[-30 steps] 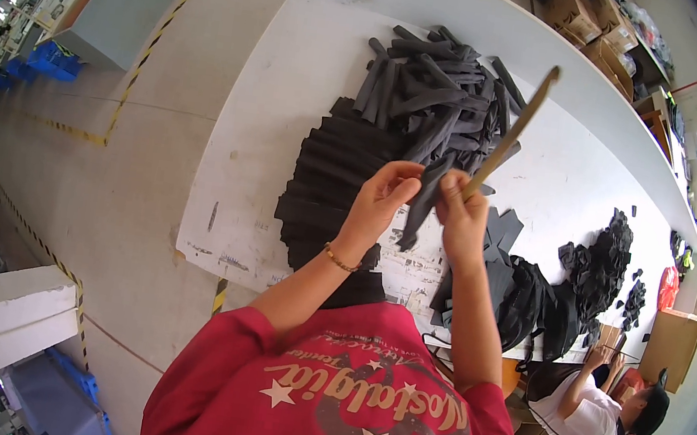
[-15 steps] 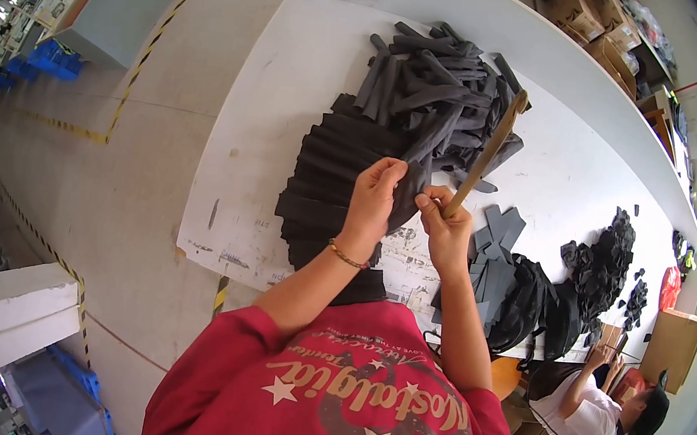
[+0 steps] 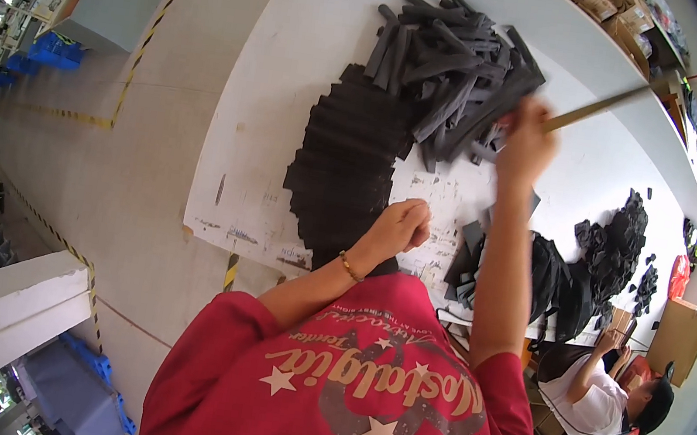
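Observation:
My right hand (image 3: 526,149), blurred by motion, is closed around a thin wooden stick (image 3: 596,111) that points up and to the right. It is at the right side of a heap of rolled black fabric strips (image 3: 448,63). One long dark strip (image 3: 494,113) lies right beside its fingers; whether they touch it I cannot tell. Over the white table (image 3: 268,128), my left hand (image 3: 407,225) has its fingers curled closed, with nothing showing in them. Just left of it, flat black fabric pieces (image 3: 341,177) lie overlapped in a fanned row.
Farther right lie dark flat pieces (image 3: 468,255), black bundled fabric (image 3: 545,279) and a pile of small black scraps (image 3: 615,231). A raised white ledge (image 3: 592,43) borders the table's back. Another person (image 3: 594,395) sits at the right, near a cardboard box (image 3: 678,340).
My right hand has swung up and right with the stick, to the heap. My left hand has drawn back toward me, off the black fabric that both hands held.

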The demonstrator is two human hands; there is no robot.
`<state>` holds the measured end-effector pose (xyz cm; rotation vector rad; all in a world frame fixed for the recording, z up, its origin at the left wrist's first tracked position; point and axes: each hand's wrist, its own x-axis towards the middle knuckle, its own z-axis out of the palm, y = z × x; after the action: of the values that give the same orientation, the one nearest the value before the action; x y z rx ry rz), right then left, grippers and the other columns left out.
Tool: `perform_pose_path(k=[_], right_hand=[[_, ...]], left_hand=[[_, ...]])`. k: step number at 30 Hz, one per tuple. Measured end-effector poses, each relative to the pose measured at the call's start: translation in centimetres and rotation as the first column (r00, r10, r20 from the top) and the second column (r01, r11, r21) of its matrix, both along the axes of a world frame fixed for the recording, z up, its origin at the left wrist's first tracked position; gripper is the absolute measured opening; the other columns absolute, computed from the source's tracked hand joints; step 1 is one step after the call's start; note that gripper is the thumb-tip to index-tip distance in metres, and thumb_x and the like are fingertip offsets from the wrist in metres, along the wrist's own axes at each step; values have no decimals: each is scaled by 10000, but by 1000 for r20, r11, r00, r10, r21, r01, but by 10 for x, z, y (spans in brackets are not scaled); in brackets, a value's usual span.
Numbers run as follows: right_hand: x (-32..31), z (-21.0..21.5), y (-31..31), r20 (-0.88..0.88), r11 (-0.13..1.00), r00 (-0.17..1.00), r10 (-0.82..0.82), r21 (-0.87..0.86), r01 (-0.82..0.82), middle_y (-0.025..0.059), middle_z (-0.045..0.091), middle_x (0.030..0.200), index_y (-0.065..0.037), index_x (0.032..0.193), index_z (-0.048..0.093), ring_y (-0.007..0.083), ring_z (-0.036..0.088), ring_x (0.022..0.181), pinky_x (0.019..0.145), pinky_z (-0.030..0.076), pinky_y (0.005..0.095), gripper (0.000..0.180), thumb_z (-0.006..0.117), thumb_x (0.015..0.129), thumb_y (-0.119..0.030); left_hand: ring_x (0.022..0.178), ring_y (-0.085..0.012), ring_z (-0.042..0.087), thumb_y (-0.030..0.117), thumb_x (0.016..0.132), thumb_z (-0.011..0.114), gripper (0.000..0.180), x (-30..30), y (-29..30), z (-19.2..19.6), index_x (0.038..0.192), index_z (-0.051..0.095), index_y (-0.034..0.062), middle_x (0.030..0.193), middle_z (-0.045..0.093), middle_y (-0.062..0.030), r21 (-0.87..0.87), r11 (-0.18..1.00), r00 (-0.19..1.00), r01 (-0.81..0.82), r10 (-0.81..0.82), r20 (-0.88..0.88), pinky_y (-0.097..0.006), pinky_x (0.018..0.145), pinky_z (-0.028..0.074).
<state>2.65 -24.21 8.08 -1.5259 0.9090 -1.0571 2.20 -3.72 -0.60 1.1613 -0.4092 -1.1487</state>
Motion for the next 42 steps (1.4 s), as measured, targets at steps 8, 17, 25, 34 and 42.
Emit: perform_pose_path(k=[8,17,25,34,42], right_hand=[[-45,-9,-39,-300,939,890,342,148,-311,-6,547,703,-11,1011,554,39,415,546,491,336,210,327,578,925,-326],[-183,-89,28,-615,814,613,495,82,-575,98,603,733,7,1012,624,163,538,606,583,428,288,198,590,898,-152],[-221,-75,37,-748,740,342,569,283,-610,132,645,820,-54,954,693,283,630,728,664,478,351,166,643,831,-152],[-224,-77,33,-740,706,292,607,332,-626,125,648,821,-61,953,698,280,632,731,674,483,352,170,653,826,-165],[-221,-89,32,-709,661,291,642,319,-679,130,649,825,-64,960,689,308,626,753,696,486,365,174,645,823,-163]], left_hand=[[602,-163,583,165,845,627,135,0,84,-63,783,584,53,722,589,-61,241,970,618,10,-195,761,-282,554,461],[860,-258,556,105,696,738,211,-8,63,-66,826,572,106,854,518,-56,225,955,314,-192,-158,936,-363,712,485],[833,-257,549,103,703,742,175,14,61,-97,792,592,94,837,529,-50,262,933,256,-245,-198,946,-359,730,485],[824,-240,561,125,756,696,52,27,65,-89,777,649,116,816,552,-35,243,950,279,-196,-184,942,-347,714,498],[814,-238,552,138,751,700,35,27,59,-66,764,672,121,771,541,-38,201,962,328,-184,-132,936,-339,704,485]])
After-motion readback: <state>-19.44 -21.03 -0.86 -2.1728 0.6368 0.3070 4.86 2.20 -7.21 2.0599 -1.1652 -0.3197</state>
